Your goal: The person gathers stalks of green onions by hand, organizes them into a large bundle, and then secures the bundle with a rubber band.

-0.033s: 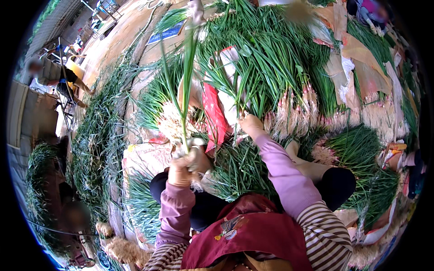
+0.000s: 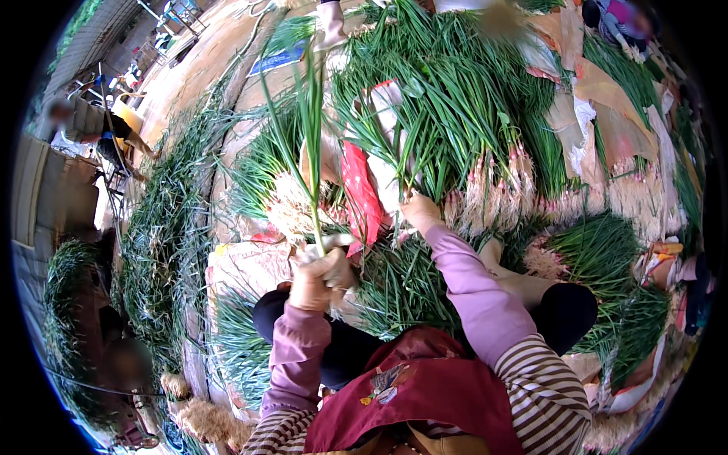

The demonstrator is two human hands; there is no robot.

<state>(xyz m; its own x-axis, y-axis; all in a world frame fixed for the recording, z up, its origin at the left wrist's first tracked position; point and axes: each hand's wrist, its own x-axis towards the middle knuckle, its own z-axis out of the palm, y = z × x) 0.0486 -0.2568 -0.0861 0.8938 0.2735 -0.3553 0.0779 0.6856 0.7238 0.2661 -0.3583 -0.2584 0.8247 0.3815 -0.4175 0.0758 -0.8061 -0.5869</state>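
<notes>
My left hand (image 2: 318, 277) is closed around the pale lower end of a spring onion (image 2: 313, 171), whose long green leaves stand up and away from me. Between the fingertips of my right hand (image 2: 422, 211) is the base of a thin spring onion (image 2: 410, 180); its leaves run onto the pile beyond. That large pile of spring onions (image 2: 455, 98) lies with its roots toward me. A smaller bunch with pale roots (image 2: 292, 201) is beyond my left hand. Loose green leaves (image 2: 406, 284) lie between my arms, and a red plastic sheet (image 2: 358, 189) separates the two piles.
A pale sack (image 2: 246, 267) lies left of my left hand. More spring onions (image 2: 599, 250) are at my right. A long heap of leaves (image 2: 163, 243) runs down the left. One person (image 2: 114, 125) is at far left, another (image 2: 618, 23) at far right; a boot (image 2: 331, 26) shows at the top.
My left hand and its spring onion have shifted slightly to the right, the leaves swaying. My right hand has hardly moved. At the top, the boot shows more.
</notes>
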